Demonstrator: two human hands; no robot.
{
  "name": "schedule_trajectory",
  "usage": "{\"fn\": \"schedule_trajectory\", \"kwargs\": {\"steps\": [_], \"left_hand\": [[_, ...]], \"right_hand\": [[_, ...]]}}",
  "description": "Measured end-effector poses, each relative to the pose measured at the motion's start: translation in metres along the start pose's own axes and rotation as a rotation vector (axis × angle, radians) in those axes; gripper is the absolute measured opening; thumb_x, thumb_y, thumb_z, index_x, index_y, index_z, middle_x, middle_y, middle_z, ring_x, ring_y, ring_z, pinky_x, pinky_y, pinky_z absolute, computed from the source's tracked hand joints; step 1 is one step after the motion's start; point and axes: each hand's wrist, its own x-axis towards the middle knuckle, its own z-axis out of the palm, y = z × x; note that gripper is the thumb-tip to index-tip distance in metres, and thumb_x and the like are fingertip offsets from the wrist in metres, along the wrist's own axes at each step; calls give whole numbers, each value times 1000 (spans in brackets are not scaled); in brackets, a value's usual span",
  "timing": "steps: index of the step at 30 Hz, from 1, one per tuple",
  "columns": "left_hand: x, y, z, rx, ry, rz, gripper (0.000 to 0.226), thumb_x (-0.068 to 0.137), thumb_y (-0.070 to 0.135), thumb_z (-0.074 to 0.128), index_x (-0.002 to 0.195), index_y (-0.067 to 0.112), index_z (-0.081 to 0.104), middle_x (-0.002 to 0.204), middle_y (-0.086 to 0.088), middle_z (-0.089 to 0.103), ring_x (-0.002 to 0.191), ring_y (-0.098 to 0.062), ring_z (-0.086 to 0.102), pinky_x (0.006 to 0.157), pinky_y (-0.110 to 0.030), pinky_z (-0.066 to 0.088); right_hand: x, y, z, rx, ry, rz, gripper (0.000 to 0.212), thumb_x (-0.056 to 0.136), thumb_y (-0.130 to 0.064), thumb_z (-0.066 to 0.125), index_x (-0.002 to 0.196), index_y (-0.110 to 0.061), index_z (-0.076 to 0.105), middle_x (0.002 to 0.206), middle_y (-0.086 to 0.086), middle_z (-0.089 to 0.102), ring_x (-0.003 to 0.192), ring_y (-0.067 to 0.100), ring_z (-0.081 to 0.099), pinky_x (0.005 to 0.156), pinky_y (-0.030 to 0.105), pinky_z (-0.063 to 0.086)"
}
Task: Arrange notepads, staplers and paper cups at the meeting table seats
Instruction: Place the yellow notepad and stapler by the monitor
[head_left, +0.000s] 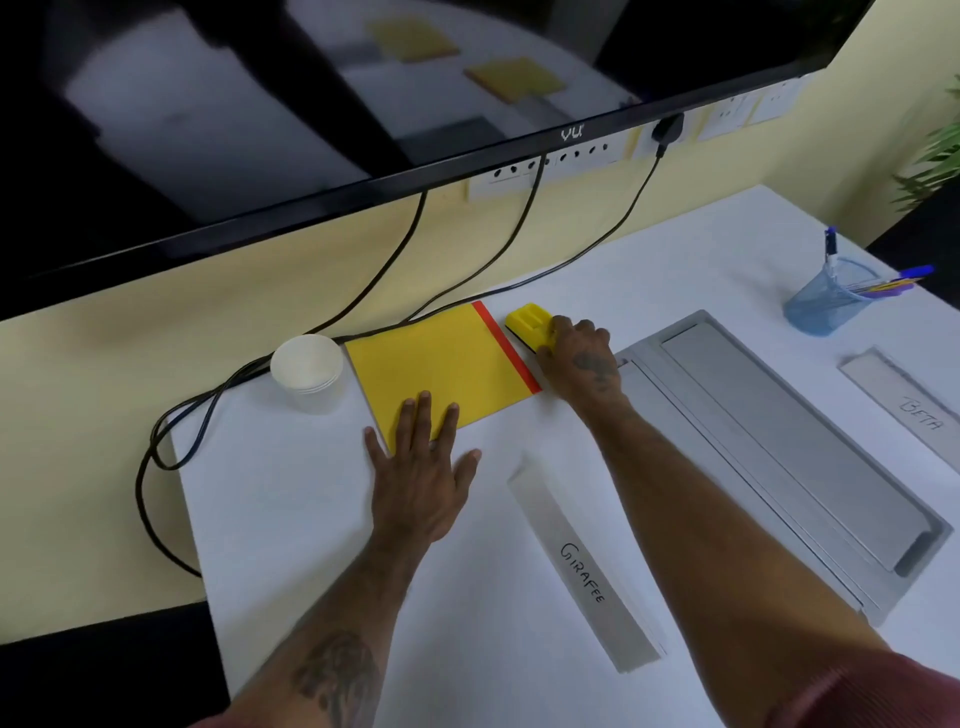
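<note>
A yellow notepad with a red binding strip lies flat near the far end of the white table. My left hand lies flat with fingers spread, its fingertips resting on the notepad's near corner. Just right of the red strip sits a yellow stapler, and my right hand is closed over its near end. A stack of white paper cups stands upright to the left of the notepad, close to its edge.
Black cables trail over the table's far left edge from wall sockets below a large dark screen. A grey cable tray runs along the table's middle. Name strips reading "GIRAFEE" and "BETA" lie flat. A blue pen cup stands far right.
</note>
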Motion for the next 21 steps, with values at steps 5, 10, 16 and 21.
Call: {"fn": "schedule_trajectory", "kwargs": {"steps": [5,10,16,21], "left_hand": [[0,0,-1,7,0,1,72,97,65,10,158,28,8,166,-8,3,153,-27,3,114,-67,16],[1,0,0,14,-3,-6,74,95,67,6,158,28,8,166,-8,2,153,-27,3,114,-66,16],[2,-1,1,12,-6,-11,73,95,68,10,158,29,9,166,-8,2,153,-28,2,115,-66,17],[2,-2,4,17,1,-12,73,96,68,14,158,29,8,166,-8,0,153,-28,1,115,-65,16]], "right_hand": [[13,-3,16,5,9,17,45,95,-37,51,131,-10,45,120,16,52,112,33,47,84,44,45],[24,-6,27,6,55,31,48,95,-43,52,130,-11,46,119,14,53,110,31,48,84,46,47],[31,-12,28,25,58,25,57,93,-50,57,132,-11,44,123,14,52,114,31,48,87,46,47],[30,-14,25,21,42,4,63,92,-53,58,136,-11,42,126,14,51,117,31,47,89,45,48]]}}
